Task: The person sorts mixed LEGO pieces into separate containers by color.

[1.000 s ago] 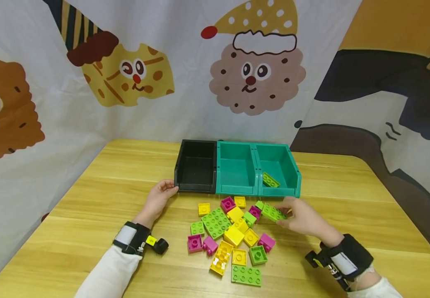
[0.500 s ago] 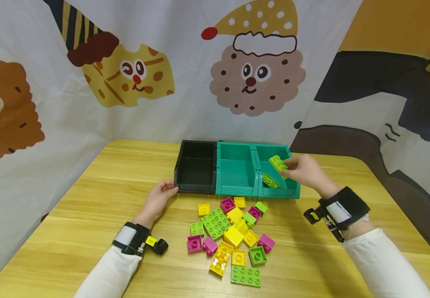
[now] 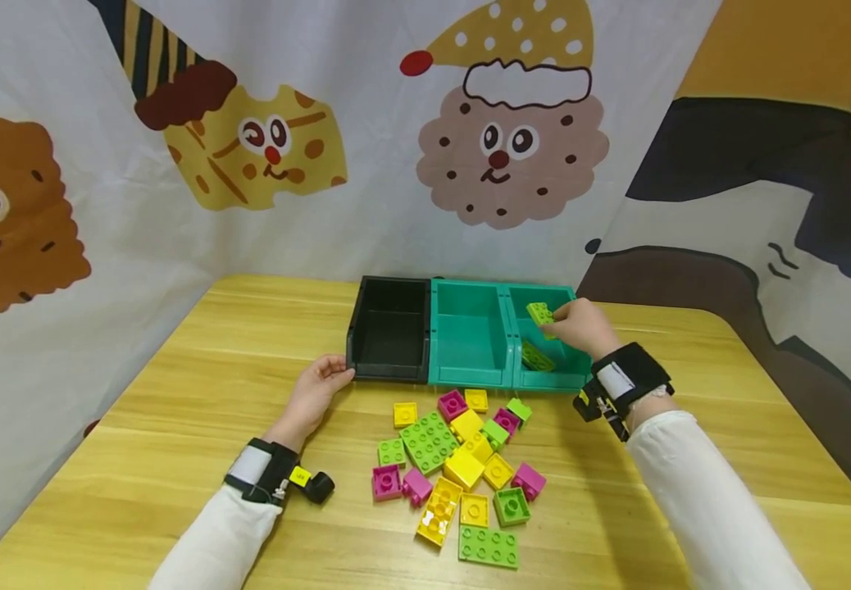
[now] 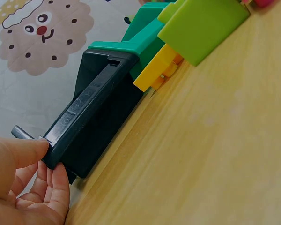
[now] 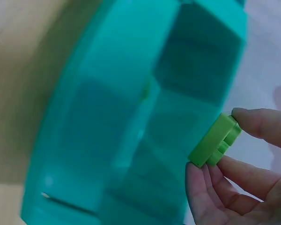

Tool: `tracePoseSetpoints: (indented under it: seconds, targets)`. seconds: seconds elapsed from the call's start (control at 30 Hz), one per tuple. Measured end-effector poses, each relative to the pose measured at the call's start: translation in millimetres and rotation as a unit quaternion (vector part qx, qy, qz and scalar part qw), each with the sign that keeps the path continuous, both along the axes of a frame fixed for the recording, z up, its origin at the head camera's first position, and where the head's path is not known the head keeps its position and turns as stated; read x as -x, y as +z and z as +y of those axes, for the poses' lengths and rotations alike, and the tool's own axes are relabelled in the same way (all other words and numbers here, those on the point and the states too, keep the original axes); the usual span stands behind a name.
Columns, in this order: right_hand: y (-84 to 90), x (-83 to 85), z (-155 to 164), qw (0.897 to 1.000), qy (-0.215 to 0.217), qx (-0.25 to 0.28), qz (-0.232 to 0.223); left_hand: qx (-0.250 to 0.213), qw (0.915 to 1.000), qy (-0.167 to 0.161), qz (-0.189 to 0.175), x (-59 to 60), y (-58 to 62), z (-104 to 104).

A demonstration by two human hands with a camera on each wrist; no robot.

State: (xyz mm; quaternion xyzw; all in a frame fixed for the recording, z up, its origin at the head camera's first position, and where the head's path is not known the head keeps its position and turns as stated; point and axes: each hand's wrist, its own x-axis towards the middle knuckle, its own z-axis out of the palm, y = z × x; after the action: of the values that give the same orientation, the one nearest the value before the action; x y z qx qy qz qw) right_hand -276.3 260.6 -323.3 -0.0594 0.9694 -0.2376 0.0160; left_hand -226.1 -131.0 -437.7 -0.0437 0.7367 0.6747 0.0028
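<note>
My right hand (image 3: 584,324) pinches a light-green toy brick (image 3: 541,315) above the right teal bin (image 3: 558,378). In the right wrist view, thumb and fingertips hold this brick (image 5: 214,140) by its ends, with its studs turned toward the palm. Another green brick (image 3: 536,356) lies tilted inside the same bin. My left hand (image 3: 316,392) grips the front left corner of the black bin (image 3: 389,373). The left wrist view shows the thumb on the bin's rim (image 4: 79,112) and the fingers curled beneath it.
The middle teal bin (image 3: 470,377) stands between the black bin and the right one. In front of them, loose bricks lie scattered on the wooden table (image 3: 175,393), including a large green brick (image 3: 429,441), a yellow brick (image 3: 439,511) and a magenta brick (image 3: 386,483).
My right hand has carried the green brick from the pile in front of the bins up and back over the right teal bin. The left hand has stayed at the black bin.
</note>
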Motion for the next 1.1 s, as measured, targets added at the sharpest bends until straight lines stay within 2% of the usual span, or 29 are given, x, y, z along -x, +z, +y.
tracePoseSetpoints:
  seconds: [0.2,0.5,0.7,0.9,1.1]
  targets:
    - [-20.8,4.4,-6,1.0,-0.003,-0.025,-0.007,0.0,1.0,-0.002,-0.005,-0.6,1.2,0]
    - [-28.6,3.6,-14,0.996,-0.028,-0.082,-0.021,-0.001,1.0,0.0,0.0,0.0,2.3,-1]
    - [-42.3,9.0,-11,0.993,-0.031,-0.106,-0.037,-0.006,1.0,-0.007,0.002,-0.7,0.5,-1]
    - [-54.0,13.3,-13,0.99,-0.034,-0.138,-0.02,-0.008,0.9999,-0.007,0.006,-0.9,0.3,-2]
    - [-53.7,10.1,-14,0.987,-0.039,-0.156,-0.006,-0.004,1.0,-0.007,0.003,-1.1,0.6,-1]
